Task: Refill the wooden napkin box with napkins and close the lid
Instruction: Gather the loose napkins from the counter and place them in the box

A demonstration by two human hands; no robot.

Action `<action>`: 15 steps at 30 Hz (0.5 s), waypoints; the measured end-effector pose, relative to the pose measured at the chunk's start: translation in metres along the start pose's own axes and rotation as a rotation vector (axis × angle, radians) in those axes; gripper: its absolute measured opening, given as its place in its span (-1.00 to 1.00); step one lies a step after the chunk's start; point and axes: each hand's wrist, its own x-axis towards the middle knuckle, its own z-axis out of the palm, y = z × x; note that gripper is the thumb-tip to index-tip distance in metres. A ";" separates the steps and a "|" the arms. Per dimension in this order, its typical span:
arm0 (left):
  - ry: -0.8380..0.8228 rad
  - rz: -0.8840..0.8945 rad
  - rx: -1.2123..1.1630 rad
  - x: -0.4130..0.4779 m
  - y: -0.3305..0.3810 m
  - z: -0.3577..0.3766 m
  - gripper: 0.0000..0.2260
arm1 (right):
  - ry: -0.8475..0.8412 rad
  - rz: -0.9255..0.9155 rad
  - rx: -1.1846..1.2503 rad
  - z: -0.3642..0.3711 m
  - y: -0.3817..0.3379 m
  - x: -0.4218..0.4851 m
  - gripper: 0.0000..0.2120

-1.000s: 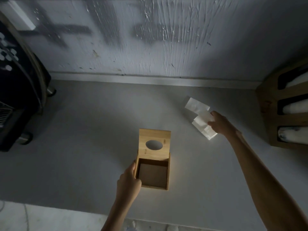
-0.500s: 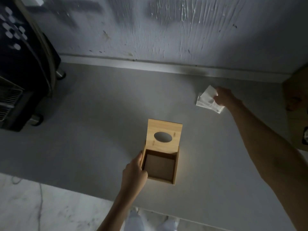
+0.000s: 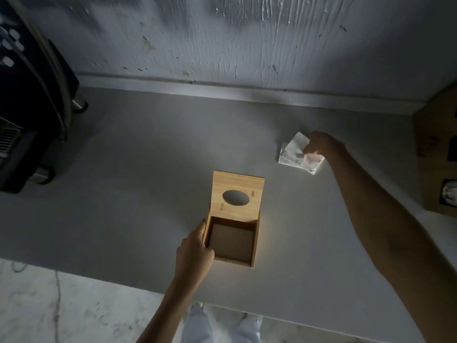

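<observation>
The wooden napkin box [image 3: 256,246] stands on the grey counter near its front edge, with nothing inside. Its lid [image 3: 237,191], with an oval hole, is swung up and back. My left hand [image 3: 194,254] holds the box's left wall, thumb at the rim. Far to the right, my right hand [image 3: 321,143] pinches a small stack of white napkins [image 3: 293,154] that lies on the counter or just above it.
A black machine [image 3: 27,100] with metal feet fills the left side of the counter [image 3: 148,169]. A wooden dispenser [image 3: 437,157] with dark slots stands at the right edge. A rough white wall runs along the back.
The scattered napkins have been gathered into one stack under my right hand. The view has tilted down and shifted right. My left hand has stayed on the box.
</observation>
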 end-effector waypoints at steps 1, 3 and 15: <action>-0.002 0.001 -0.002 -0.001 0.000 0.000 -0.42 | 0.005 -0.012 0.009 0.001 -0.002 -0.004 -0.59; -0.007 -0.013 -0.017 0.000 0.000 -0.001 -0.43 | 0.019 -0.033 0.033 0.005 -0.002 -0.007 -0.63; -0.032 0.008 -0.027 0.002 -0.007 0.003 -0.43 | 0.092 -0.054 0.742 0.046 0.036 -0.105 -0.71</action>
